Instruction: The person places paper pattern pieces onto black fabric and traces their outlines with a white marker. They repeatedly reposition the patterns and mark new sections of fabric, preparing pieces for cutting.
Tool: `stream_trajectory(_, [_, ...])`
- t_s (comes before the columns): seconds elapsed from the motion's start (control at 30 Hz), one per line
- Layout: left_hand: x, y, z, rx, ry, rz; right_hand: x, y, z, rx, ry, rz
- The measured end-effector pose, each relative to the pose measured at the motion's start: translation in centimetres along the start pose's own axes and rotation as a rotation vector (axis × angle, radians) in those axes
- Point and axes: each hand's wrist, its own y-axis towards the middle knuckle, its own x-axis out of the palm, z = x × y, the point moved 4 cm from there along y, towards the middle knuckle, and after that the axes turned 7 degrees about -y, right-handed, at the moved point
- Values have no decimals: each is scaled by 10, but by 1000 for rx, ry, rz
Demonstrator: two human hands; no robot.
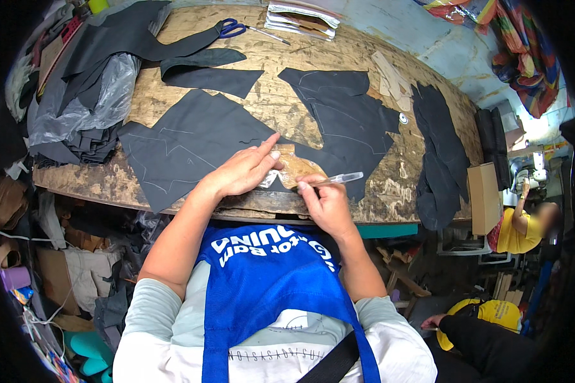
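Observation:
My left hand (244,172) lies flat with fingers stretched out, pressing on a brown cardboard pattern piece (298,168) that looks wrapped in clear tape. The pattern lies over dark leather-like material near the table's front edge. In my right hand (329,208) is a clear pen (346,178), its tip end hidden by my fingers at the pattern's right edge. To the left spreads a large dark sheet (191,143) with light outlines drawn on it. Another dark sheet (345,105), also marked with light lines, lies beyond my right hand.
On the worn wooden table (271,121) are blue-handled scissors (232,28), another pen (268,34), stacked papers (302,19), beige pattern pieces (391,80) and a dark piece (437,159). Dark material and a plastic bag (89,108) crowd the left. Two people in yellow are at right.

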Motion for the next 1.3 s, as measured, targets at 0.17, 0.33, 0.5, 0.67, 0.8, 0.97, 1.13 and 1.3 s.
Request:
stream_trajectory(0.17, [-1, -1, 1, 10, 29, 8, -38, 1, 2, 14, -391, 231])
stream_trajectory(0.33, [-2, -1, 0, 22, -18, -10, 3, -3, -11, -13, 152, -14])
stream_trajectory(0.5, [-2, -1, 0, -9, -75, -6, 42, 8, -31, -255, 7, -14])
stream_trajectory(0.67, [4, -11, 3, -36, 202, 56, 15, -2, -19, -70, -152, 153])
stream_trajectory(0.8, [8, -63, 5, 161, 319, 289, -7, -1, 19, 135, 355, 401])
stream_trajectory(0.97, [1, -129, -18, 99, 349, 529, 3, -7, 29, -79, 193, 320])
stream_trajectory(1.13, [2, -148, -30, 203, 380, 624, 5, -8, 30, -26, 71, 304])
stream_trajectory(1.3, [4, -148, -34, 238, 428, 640, 3, -6, 27, -54, 72, 314])
